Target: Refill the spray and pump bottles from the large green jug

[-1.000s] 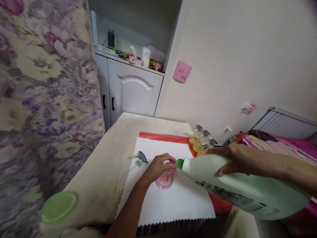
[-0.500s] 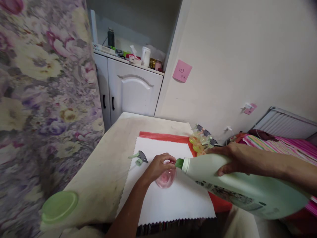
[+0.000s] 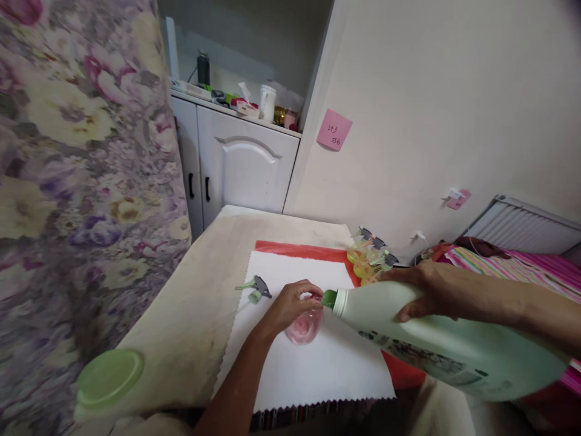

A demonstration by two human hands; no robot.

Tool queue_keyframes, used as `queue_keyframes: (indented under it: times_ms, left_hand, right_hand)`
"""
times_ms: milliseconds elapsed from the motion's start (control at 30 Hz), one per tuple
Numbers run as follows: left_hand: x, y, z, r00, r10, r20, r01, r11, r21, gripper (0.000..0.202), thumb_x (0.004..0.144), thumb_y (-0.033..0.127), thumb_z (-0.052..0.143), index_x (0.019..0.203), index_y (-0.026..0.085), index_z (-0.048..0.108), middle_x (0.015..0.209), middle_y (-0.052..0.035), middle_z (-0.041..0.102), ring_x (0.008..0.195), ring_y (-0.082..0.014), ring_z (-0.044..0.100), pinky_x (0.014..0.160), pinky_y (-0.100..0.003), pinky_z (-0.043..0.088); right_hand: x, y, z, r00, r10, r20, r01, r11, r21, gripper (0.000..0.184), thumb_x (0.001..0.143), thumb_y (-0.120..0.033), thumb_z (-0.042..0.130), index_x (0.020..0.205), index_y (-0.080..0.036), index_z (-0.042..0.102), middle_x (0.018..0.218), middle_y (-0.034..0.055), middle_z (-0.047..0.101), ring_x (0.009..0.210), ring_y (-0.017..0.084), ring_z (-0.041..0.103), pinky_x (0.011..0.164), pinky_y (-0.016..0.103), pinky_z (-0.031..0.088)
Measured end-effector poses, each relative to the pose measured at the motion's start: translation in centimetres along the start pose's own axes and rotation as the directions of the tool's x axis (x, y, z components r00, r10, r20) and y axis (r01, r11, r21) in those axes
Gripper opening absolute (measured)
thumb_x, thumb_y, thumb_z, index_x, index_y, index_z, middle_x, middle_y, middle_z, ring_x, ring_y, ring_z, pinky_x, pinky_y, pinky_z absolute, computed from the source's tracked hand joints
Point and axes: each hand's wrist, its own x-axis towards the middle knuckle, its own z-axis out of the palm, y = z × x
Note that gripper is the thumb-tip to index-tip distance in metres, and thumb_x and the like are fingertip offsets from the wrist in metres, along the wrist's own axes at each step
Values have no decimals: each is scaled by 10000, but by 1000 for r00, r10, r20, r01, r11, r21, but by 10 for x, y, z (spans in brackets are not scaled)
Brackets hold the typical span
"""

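My left hand [image 3: 297, 303] is closed round the neck of a small clear pink bottle [image 3: 303, 330], which stands on a white sheet [image 3: 327, 372]. In my right hand [image 3: 422, 290] is a large pale green jug [image 3: 449, 339], tilted nearly level with its green spout [image 3: 329, 298] at the mouth of the pink bottle. My fingers partly hide that mouth, and I cannot make out any liquid flowing. A grey and green spray head [image 3: 258, 289] lies on the sheet, left of my left hand.
Several yellow and orange spray bottles [image 3: 365, 257] stand at the table's back right. A green lid [image 3: 110, 376] sits at the front left edge. Red material [image 3: 299, 249] shows under the sheet. A floral curtain [image 3: 91, 181] hangs left; a wall [image 3: 408, 121] rises behind.
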Motion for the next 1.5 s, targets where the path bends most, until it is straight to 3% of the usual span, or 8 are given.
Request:
queue_keyframes:
  times_ms: [300, 700, 967, 1200, 1500]
  left_hand:
    - [-1, 0, 0, 1000, 0, 3, 0, 1000, -23, 149, 729, 195, 662, 865, 198, 721, 907, -21, 640, 875, -184, 600, 806, -302, 457]
    - [0, -1, 0, 1000, 12, 4, -12, 1000, -10, 152, 733, 182, 662, 870, 206, 723, 903, -19, 638, 881, -181, 598, 809, -299, 456]
    - [0, -1, 0, 1000, 4, 0, -4, 1000, -7, 153, 726, 179, 667, 864, 207, 726, 901, -22, 640, 879, -183, 601, 808, -300, 462]
    - [-1, 1, 0, 1000, -4, 0, 4, 1000, 6, 156, 733, 189, 660, 874, 205, 724, 909, -26, 644, 888, -187, 602, 812, -300, 459]
    - [0, 0, -1, 1000, 5, 9, -5, 1000, -23, 150, 733, 195, 659, 869, 205, 722, 898, -22, 625, 858, -178, 592, 783, -296, 468]
  right_hand:
    - [1, -1, 0, 1000, 7, -6, -7, 1000, -18, 453, 780, -431, 673, 1173, -216, 606, 824, 14, 701, 502, 95, 561, 464, 184, 391]
    - [3, 4, 2, 997, -31, -64, 29, 999, -38, 463, 771, -403, 697, 1209, -275, 617, 900, 18, 725, 776, 183, 652, 610, 223, 451]
    - [2, 2, 3, 999, 5, -53, -3, 999, 33, 484, 775, -359, 691, 1236, -241, 606, 764, 8, 701, 437, 84, 515, 435, 204, 365]
    - [1, 2, 2, 998, -32, -53, 33, 999, 11, 450, 770, -380, 694, 1192, -240, 625, 851, 15, 707, 569, 112, 587, 498, 189, 403]
    - [2, 8, 6, 1000, 6, -10, -5, 999, 41, 519, 784, -395, 681, 1257, -222, 555, 774, 2, 697, 461, 79, 533, 417, 162, 368]
